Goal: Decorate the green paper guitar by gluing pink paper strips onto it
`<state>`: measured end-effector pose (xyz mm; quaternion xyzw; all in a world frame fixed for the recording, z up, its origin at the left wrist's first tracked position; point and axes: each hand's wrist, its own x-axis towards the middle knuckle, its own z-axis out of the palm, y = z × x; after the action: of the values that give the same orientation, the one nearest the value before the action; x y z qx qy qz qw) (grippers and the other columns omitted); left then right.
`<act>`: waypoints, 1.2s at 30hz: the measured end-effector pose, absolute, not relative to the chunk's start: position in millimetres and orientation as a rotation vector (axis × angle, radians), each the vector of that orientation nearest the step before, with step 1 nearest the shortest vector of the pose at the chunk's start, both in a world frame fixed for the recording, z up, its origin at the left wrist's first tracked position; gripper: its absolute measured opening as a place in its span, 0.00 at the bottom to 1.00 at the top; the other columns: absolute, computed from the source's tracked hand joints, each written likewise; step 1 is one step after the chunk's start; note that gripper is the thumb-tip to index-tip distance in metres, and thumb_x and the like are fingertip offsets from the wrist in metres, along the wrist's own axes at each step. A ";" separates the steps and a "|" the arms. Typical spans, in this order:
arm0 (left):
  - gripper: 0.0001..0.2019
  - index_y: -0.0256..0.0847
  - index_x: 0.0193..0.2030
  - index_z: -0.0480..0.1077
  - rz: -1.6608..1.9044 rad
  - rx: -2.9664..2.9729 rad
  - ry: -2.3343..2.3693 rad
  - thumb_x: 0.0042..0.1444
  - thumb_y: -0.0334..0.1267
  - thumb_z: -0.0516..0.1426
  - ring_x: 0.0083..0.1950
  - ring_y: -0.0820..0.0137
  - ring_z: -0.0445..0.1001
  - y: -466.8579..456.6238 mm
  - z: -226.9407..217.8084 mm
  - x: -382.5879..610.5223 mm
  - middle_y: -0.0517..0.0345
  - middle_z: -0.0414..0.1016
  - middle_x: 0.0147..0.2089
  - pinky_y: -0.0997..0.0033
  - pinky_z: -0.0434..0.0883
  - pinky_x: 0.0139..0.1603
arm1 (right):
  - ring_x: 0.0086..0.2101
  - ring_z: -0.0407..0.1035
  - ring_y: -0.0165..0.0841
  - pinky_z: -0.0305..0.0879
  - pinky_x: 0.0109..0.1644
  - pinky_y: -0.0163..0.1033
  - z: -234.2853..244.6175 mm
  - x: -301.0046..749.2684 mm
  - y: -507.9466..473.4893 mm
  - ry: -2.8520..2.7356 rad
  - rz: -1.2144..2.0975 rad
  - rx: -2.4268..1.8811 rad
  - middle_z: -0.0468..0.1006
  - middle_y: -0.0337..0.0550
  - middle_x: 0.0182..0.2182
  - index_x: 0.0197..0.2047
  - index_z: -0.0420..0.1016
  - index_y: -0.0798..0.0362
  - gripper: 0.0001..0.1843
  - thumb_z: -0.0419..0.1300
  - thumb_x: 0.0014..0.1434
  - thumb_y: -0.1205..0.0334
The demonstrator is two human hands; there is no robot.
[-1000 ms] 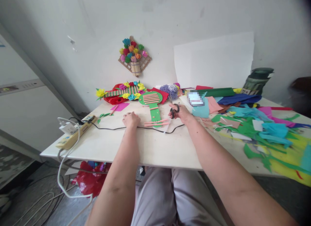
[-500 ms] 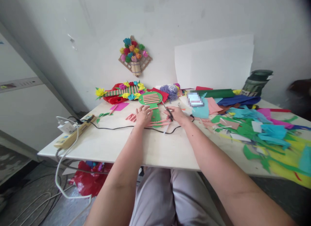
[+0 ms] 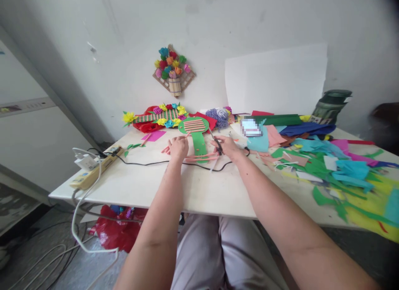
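Your left hand (image 3: 178, 148) is closed in a loose fist on a few thin pink paper strips (image 3: 165, 149) — the ends stick out to the left, and one pokes up twd the far edge. The hand rests on the white table (image 3: 193, 190) about mid-width, nearer the far edge than the near one. It's just left of the green paddle-shaped paper cut-out (image 3: 199, 143).

That cut-out lies flat, its round head twd the far edge and striped w/ pink, its handle pointing at you. A pair of pink strips (image 3: 201, 158) lies across the handle's near end.

Your right hand (image 3: 229, 146) is just right of the handle, fingers wrapped round small dark-handled scissors (image 3: 218, 145), tips aimed at the far edge. Can't tell if the blades are apart.

A thin black cable (image 3: 156, 162) runs across the table just on your side of both hands, coming from the cream power strip (image 3: 93, 174) at the left edge.

Along the far edge are a red-and-green paper flower craft (image 3: 158, 117), a magenta paper square (image 3: 153, 136) near it, and purple paper rosettes (image 3: 218, 114).

The right half of the table holds a heap of loose coloured paper scraps (image 3: 327, 167), w/ a dark green jar (image 3: 332, 102) at the far right corner.
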<state>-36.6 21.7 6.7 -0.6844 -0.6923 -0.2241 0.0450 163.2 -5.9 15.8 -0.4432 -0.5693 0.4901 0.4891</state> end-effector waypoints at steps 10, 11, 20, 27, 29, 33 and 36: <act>0.20 0.35 0.45 0.73 -0.485 -1.651 -2.552 0.57 0.41 0.44 0.59 0.50 0.55 7.6 9.7 -65.2 0.40 0.69 0.52 0.45 0.41 0.60 | 0.12 0.60 0.25 0.58 0.16 0.30 6.9 162.6 2.9 -1.402 1.166 -1.085 0.69 0.32 0.12 0.48 0.69 0.61 0.31 0.67 0.41 0.57; 0.21 0.36 0.45 0.73 -0.510 -1.632 -2.535 0.57 0.41 0.43 0.58 0.51 0.55 7.1 9.5 -64.4 0.41 0.68 0.52 0.46 0.42 0.60 | 0.12 0.60 0.25 0.58 0.17 0.31 5.7 162.3 4.3 -1.401 1.152 -1.089 0.69 0.32 0.12 0.48 0.69 0.61 0.31 0.67 0.40 0.57; 0.21 0.38 0.38 0.76 -0.973 -1.759 -2.232 0.58 0.41 0.42 0.50 0.59 0.63 5.3 15.3 -39.6 0.48 0.75 0.43 0.62 0.61 0.49 | 0.24 0.70 0.33 0.63 0.27 0.34 -5.5 160.6 14.9 -1.632 0.531 -1.339 0.77 0.39 0.23 0.39 0.76 0.50 0.17 0.64 0.44 0.55; 0.21 0.39 0.33 0.77 -1.353 -2.193 -2.122 0.54 0.51 0.48 0.41 0.65 0.70 4.7 15.3 -3.7 0.58 0.75 0.28 0.71 0.65 0.39 | 0.36 0.71 0.40 0.61 0.37 0.39 6.9 148.9 -2.1 -1.863 0.076 -1.589 0.79 0.44 0.33 0.47 0.73 0.46 0.19 0.57 0.51 0.53; 0.20 0.39 0.31 0.77 -1.357 -2.316 -2.048 0.52 0.51 0.50 0.38 0.66 0.70 4.5 12.8 4.4 0.59 0.74 0.25 0.73 0.65 0.36 | 0.36 0.71 0.39 0.61 0.36 0.38 7.4 145.4 -4.5 -1.913 0.027 -1.604 0.79 0.44 0.34 0.48 0.72 0.46 0.19 0.55 0.52 0.53; 0.17 0.39 0.31 0.77 -1.402 -2.383 -1.988 0.51 0.48 0.52 0.36 0.68 0.71 6.2 8.3 12.5 0.58 0.74 0.25 0.75 0.64 0.34 | 0.36 0.71 0.40 0.60 0.36 0.39 4.7 141.3 -6.2 -2.031 -0.033 -1.501 0.78 0.46 0.36 0.50 0.69 0.47 0.19 0.54 0.54 0.57; 0.17 0.37 0.31 0.77 -1.454 -2.335 -2.027 0.52 0.45 0.51 0.35 0.68 0.72 8.0 7.2 12.7 0.57 0.74 0.25 0.75 0.64 0.33 | 0.37 0.70 0.41 0.60 0.38 0.39 2.9 139.4 -6.6 -2.031 -0.024 -1.487 0.77 0.49 0.38 0.54 0.65 0.51 0.24 0.55 0.53 0.61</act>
<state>12.7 8.0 7.2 -0.6769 -0.5876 -0.4216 -0.1371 139.4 -6.6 2.9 -0.5621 -0.7678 -0.0090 0.3074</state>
